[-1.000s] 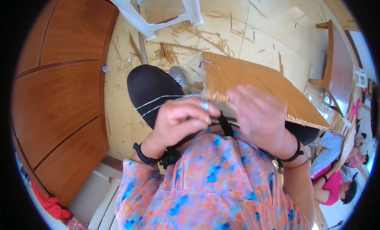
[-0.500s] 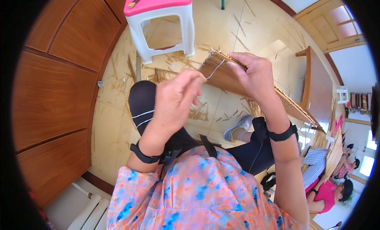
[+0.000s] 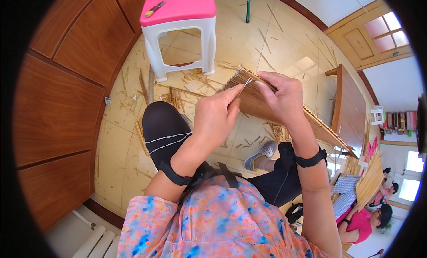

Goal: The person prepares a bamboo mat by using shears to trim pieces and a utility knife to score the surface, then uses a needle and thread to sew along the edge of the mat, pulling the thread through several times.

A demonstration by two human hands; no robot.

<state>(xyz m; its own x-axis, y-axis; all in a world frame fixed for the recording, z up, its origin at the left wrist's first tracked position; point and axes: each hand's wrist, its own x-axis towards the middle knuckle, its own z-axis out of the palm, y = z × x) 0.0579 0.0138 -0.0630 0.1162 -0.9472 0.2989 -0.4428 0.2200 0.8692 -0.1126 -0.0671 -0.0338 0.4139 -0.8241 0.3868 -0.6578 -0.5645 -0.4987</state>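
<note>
Tiled floor (image 3: 249,40), pale yellow, littered with split straw and reed offcuts; dark wood panelling along the left; a white plastic stool with a pink seat (image 3: 180,9) stands at the far side, a small yellow-handled tool (image 3: 155,9) lying on it. Compared with one second ago, the woven reed mat (image 3: 258,102) is no longer held flat and close over the lap: it is now lifted and turned so its far end edge faces up between the hands, the rest trailing off to the right toward a wooden bench (image 3: 349,111). Half a second ago both hands were already at that edge; since then they have closed in tighter on it. Left hand (image 3: 218,118): fingers narrowed to a pinch, forefinger and thumb drawn together at the mat's end, apparently on a thin pale strand (image 3: 243,85) — too fine to say whether it is thread or wire. Right hand (image 3: 282,96): curled over the mat edge, gripping it, fingertips just beside the same strand. Judgement: the work has shifted from handling the whole mat to fine binding at its end, so the strand's tension now matters more than the mat's position. Another person in a pink top (image 3: 360,222) sits at the near right with a second bundle of reeds (image 3: 371,180).
</note>
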